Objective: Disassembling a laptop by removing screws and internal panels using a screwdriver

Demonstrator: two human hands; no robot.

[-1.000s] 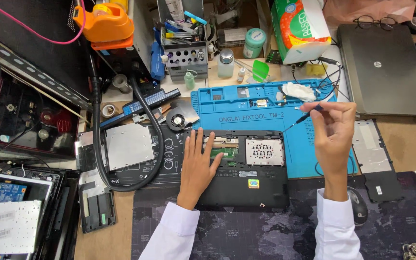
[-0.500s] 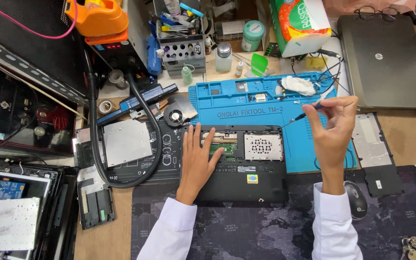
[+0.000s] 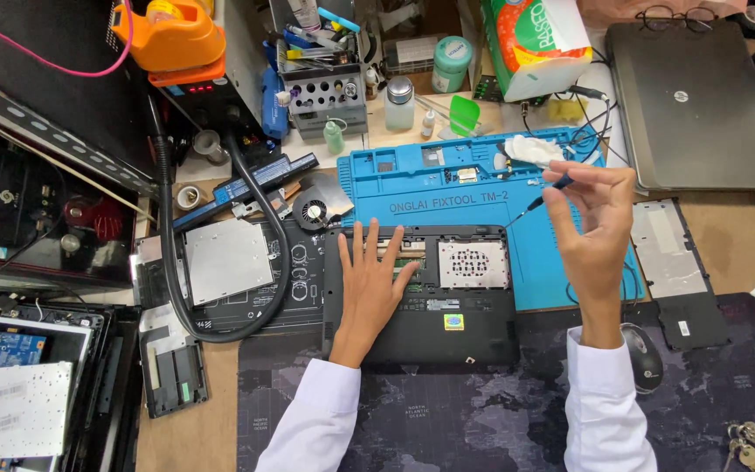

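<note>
- Left hand [image 3: 369, 293] lies flat, fingers spread wide, on the upturned black laptop [image 3: 421, 297] at centre frame, pinning it down over the open memory bay.
- Laptop's long axis runs left-right across the frame, bottom side up.
- Right hand [image 3: 596, 232], right of centre, pinches a small dark screwdriver [image 3: 542, 197] in its fingertips, tip slanting down-left toward the laptop, over the blue mat [image 3: 482, 179].
- Looks like mid-teardown; next move probably needs the tip seated squarely in a screw.
</note>
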